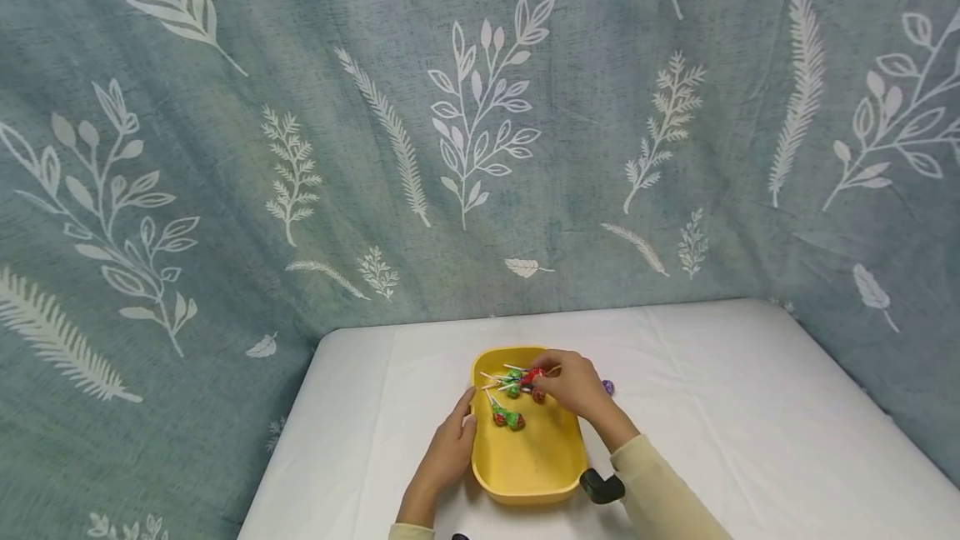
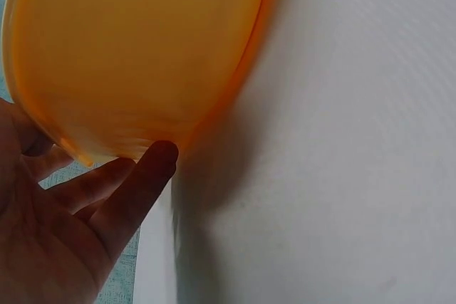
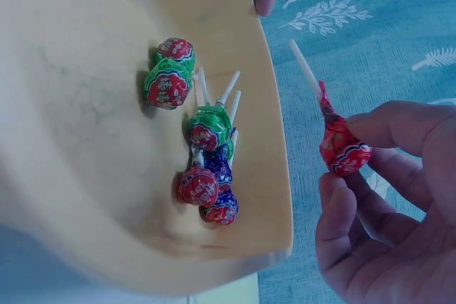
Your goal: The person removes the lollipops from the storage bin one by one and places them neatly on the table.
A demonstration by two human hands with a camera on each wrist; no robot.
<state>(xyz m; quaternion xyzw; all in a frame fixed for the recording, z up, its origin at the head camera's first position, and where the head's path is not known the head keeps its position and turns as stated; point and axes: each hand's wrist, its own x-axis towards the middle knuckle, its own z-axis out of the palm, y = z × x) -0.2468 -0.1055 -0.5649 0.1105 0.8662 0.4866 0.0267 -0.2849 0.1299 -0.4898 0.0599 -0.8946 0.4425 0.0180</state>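
A: How does the left hand [image 1: 450, 448] lie?
B: Palm inward, fingers [image 2: 135, 190] straight and extended, forearm reaching forward.

A: And the right hand [image 1: 573, 383]?
B: Fingers [image 3: 395, 129] curled, thumb and fingertips pinching; sleeved forearm angled in from the right.

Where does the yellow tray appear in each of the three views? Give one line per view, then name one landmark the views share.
Head view: the yellow tray sits low at centre on the white table, between the two hands.
Left wrist view: the tray fills the upper left, with the left hand touching its underside.
Right wrist view: the tray fills the left and centre, holding lollipops.
Shared landmark: the tray's rim.
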